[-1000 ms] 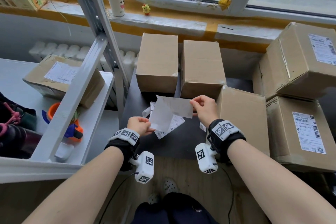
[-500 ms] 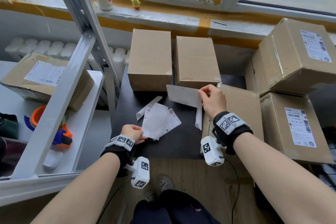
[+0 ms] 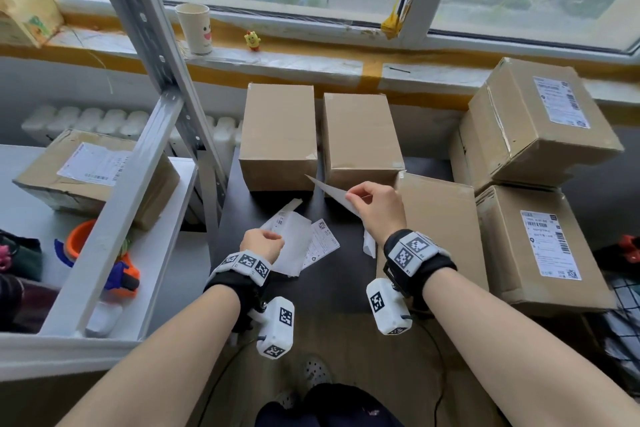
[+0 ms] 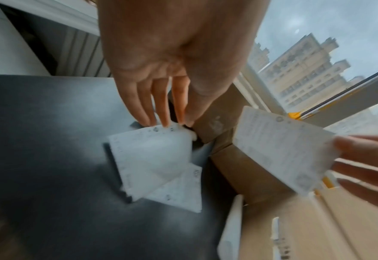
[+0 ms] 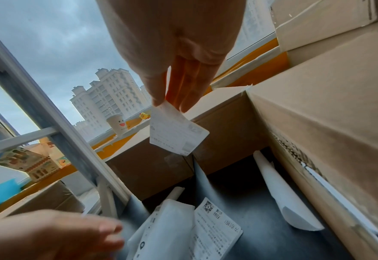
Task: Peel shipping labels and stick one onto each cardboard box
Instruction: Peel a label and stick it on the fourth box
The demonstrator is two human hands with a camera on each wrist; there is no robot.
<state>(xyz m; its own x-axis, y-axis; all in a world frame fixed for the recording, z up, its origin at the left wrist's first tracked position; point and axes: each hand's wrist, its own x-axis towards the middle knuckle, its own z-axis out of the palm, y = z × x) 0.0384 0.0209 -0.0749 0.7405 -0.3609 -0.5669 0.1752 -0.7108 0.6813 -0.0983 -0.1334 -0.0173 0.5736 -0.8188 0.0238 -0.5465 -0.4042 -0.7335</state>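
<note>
My right hand (image 3: 372,208) pinches a peeled white shipping label (image 3: 329,191) by one corner and holds it in the air, just in front of the two plain cardboard boxes (image 3: 278,135) (image 3: 360,135). In the right wrist view the label (image 5: 174,133) hangs from the fingertips of that hand (image 5: 168,105). My left hand (image 3: 263,246) pinches the empty backing sheet (image 3: 294,246) low over the dark table (image 3: 332,288), on top of another printed label (image 3: 322,243). The left wrist view is blurred; there the left hand (image 4: 170,123) holds the sheet (image 4: 152,158) by its edge.
A flat unlabelled box (image 3: 440,225) lies right of my right hand. Two labelled boxes (image 3: 540,121) (image 3: 543,246) are stacked at the far right. A labelled box (image 3: 93,177) sits on the grey shelf (image 3: 104,236) to the left. Curled backing strips (image 5: 281,193) lie on the table.
The label has come free of the backing. My right hand carried it right and toward the boxes, while my left hand lowered the backing sheet onto the table.
</note>
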